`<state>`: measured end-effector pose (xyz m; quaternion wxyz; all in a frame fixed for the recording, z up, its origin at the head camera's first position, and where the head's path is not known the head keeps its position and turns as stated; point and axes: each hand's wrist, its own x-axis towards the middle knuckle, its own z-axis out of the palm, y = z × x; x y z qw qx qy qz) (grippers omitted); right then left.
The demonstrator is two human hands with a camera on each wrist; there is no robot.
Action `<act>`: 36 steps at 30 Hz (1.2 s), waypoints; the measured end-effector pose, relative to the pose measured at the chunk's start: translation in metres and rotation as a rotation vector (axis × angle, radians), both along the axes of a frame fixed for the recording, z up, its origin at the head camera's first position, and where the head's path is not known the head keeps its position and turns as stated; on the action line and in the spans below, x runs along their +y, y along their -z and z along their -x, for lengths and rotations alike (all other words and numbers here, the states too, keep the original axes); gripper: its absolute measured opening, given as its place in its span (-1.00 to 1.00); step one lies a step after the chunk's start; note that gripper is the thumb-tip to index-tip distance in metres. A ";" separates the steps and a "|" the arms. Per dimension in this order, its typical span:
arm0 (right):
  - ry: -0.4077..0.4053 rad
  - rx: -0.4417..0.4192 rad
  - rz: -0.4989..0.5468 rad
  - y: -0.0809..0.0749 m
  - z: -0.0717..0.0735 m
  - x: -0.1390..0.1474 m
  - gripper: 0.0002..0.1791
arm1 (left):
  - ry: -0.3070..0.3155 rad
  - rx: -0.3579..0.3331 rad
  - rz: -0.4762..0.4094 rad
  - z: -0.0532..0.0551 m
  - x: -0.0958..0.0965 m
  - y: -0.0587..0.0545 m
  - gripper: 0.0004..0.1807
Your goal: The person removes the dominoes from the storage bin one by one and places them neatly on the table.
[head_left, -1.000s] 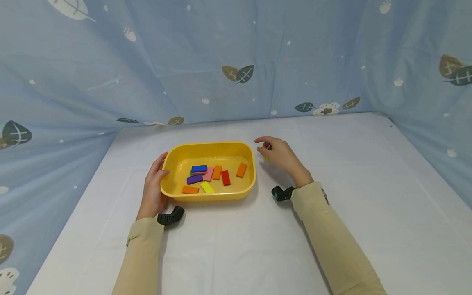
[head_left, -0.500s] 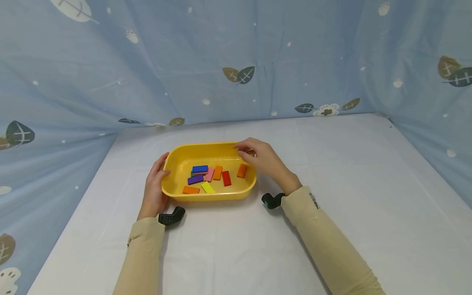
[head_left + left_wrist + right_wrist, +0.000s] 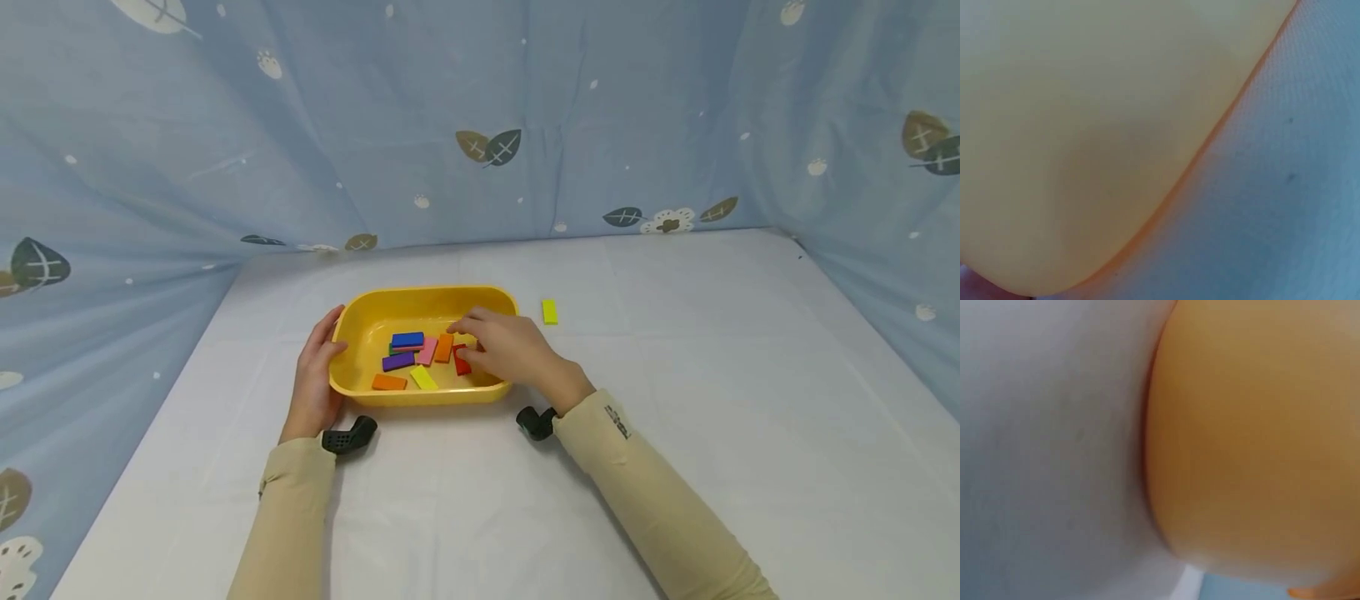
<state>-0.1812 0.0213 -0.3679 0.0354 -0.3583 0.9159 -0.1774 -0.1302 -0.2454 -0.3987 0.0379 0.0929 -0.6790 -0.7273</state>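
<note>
A yellow plastic bin stands on the white cloth, its outer wall filling much of both wrist views. My left hand grips the bin's left end, thumb over the rim. Inside lie several small coloured blocks: a blue block, a purple block, a pink block, a yellow block and others. My right hand reaches over the right rim, fingers apart above a red block and beside an upright-lying orange block. The hand hides the bin's right part.
A single bright yellow block lies on the white tablecloth, just right of the bin. A blue patterned curtain hangs behind the table and along both sides.
My right hand has moved left and down from beside the bin into it, leaving a yellow block in sight on the cloth. The left hand has kept its grip on the bin.
</note>
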 end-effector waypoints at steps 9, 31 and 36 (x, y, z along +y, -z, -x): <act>-0.110 -0.012 -0.191 -0.004 -0.008 -0.005 -0.59 | 0.000 -0.001 -0.013 0.001 0.000 -0.001 -0.45; -0.113 0.007 -0.295 -0.004 -0.011 -0.006 -0.69 | 0.007 -0.009 -0.023 -0.002 0.002 -0.005 -0.45; -0.086 -0.003 -0.279 -0.005 -0.011 -0.007 -0.72 | 0.008 0.000 -0.022 -0.001 0.001 -0.004 -0.46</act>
